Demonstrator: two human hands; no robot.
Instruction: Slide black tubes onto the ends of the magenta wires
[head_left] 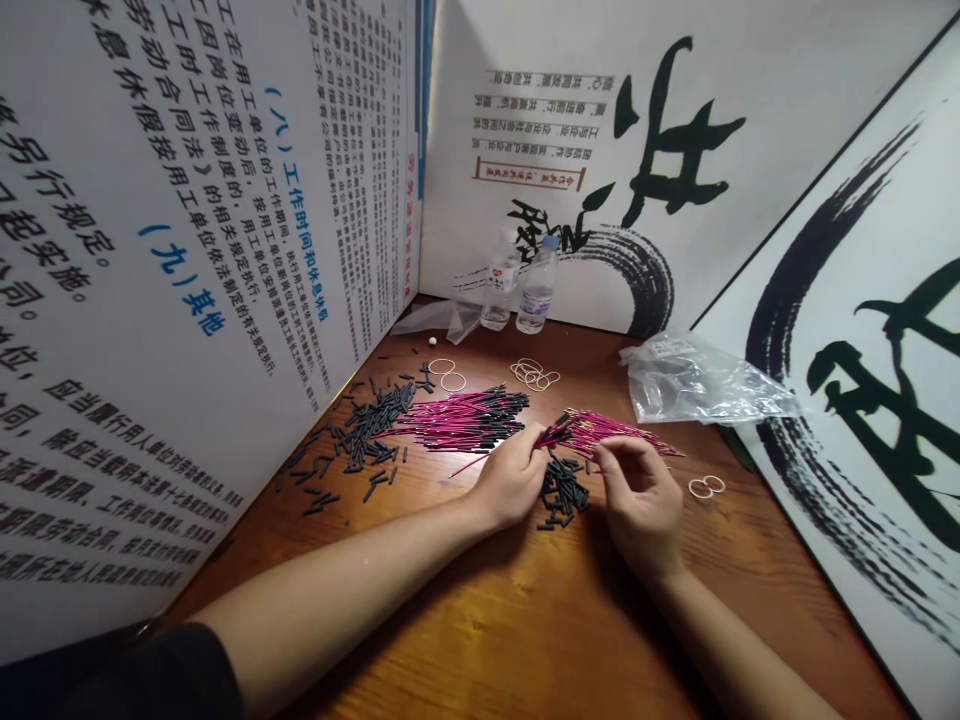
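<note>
My left hand (pixel 511 482) is closed round a small bundle of thin red wires (pixel 553 432), whose black-sleeved ends stick out past the thumb. Just to its right, my right hand (pixel 643 508) has thumb and index finger drawn into a pinch; whatever is between the tips is too small to make out. Below the bundle, between both hands, lies a heap of short black sleeves (pixel 564 490). Behind the right hand is a pile of red wires with bare golden tips (pixel 619 432). Beyond my left hand are more red wires with black ends (pixel 465 415).
Many black sleeves (pixel 371 425) are scattered at the left. Pale rubber bands (pixel 534 375) lie at the back, and two more rings (pixel 706 487) at the right. Two water bottles (pixel 534 295) and a clear plastic bag (pixel 690 380) stand near the printed panels enclosing the wooden table (pixel 465 630).
</note>
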